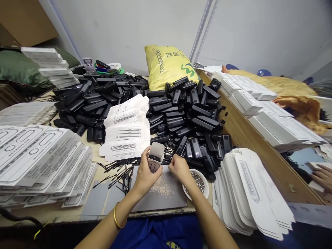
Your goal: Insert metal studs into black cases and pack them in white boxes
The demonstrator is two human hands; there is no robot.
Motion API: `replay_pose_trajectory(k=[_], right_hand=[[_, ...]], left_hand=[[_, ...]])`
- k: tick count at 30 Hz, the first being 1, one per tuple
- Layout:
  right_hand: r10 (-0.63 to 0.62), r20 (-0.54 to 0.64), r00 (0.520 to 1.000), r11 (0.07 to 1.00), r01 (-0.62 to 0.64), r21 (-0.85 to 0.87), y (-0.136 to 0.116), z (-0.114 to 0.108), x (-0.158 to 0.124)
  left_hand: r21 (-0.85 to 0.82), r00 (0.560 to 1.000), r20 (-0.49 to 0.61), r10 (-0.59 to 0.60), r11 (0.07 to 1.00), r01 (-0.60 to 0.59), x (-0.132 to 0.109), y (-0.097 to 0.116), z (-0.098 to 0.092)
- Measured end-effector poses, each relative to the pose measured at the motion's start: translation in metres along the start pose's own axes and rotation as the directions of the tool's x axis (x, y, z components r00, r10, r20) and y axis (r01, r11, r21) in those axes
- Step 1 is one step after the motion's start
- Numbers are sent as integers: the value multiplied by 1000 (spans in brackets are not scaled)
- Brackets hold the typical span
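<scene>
My left hand [144, 176] is closed around a small grey and black plastic part [155, 157], held upright above a grey mat [160, 193]. My right hand [178, 167] hovers just to the right of it with its fingers curled in a pinch; what it holds is too small to see. A white bowl of small metal pieces [199, 181] sits right beside my right wrist. Thin black rods [121, 169] lie scattered in front of my left hand.
A large heap of black plastic parts [181, 110] fills the table's middle. Stacks of white cards lie at the centre [127, 133], left [38, 155] and right [251, 190]. A yellow sack [166, 65] stands at the back. Another person's hand [323, 176] shows at far right, beyond a wooden divider [259, 148].
</scene>
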State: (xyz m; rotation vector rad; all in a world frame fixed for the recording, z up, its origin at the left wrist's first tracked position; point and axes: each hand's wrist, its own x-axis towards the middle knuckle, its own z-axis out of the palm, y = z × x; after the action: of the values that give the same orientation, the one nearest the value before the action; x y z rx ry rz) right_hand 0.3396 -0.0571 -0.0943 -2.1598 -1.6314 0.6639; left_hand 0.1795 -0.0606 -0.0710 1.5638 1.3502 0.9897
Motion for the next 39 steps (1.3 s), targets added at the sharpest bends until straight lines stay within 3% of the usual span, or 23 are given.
replay_pose_trajectory(k=[2,4,5,6,8,11,14,17,19,22,24,29,35,37,39], right_hand=[[-68,-59,996,941,83,329,-9,-13,-2],[-109,-196,975,687,216,693,-23,-25,-9],[-110,-276,955,555,289,780,-30,-30,-13],[-121,-346,931,494,358,792,-36,-33,-17],[-228,-421,878,589,469,659,-42,-35,-22],[-384,-387,838,711,536,455,-38,-27,-22],[-286,-387,877,694,468,547,-30,-15,-14],[-183,-326,928,623,366,692,-34,1,-8],[-148,-361,921,633,368,681,-43,14,-11],[-265,-515,815,688,534,491,-54,30,-23],[-370,-550,748,680,622,389,-58,35,-30],[-325,-563,760,685,600,414,-57,27,-30],[-517,-589,621,622,745,240,-53,37,-41],[-523,-565,638,599,747,289,-48,38,-46],[-482,-509,713,609,691,389,-38,33,-49]], left_hand=[[-24,1000,17,8,1000,-7,0,1,2],[-48,999,30,21,999,-20,0,0,4],[-59,999,34,28,998,-26,0,-1,5],[-67,999,35,35,997,-32,0,-3,6],[-69,998,30,53,996,-50,-1,-6,7],[-44,995,14,98,994,-97,-2,-12,6],[12,984,41,174,985,-174,-2,-15,5],[48,952,172,254,963,-265,2,-16,2],[15,945,209,250,966,-259,5,-16,0],[-125,968,181,172,981,-151,8,-16,-4],[-176,978,174,114,981,-83,7,-17,-5],[-53,981,159,112,993,-105,5,-15,-8],[-62,968,154,198,980,-191,-2,-34,-6],[5,973,130,190,981,-192,-6,-39,-6],[136,977,114,180,971,-195,-8,-31,-14]])
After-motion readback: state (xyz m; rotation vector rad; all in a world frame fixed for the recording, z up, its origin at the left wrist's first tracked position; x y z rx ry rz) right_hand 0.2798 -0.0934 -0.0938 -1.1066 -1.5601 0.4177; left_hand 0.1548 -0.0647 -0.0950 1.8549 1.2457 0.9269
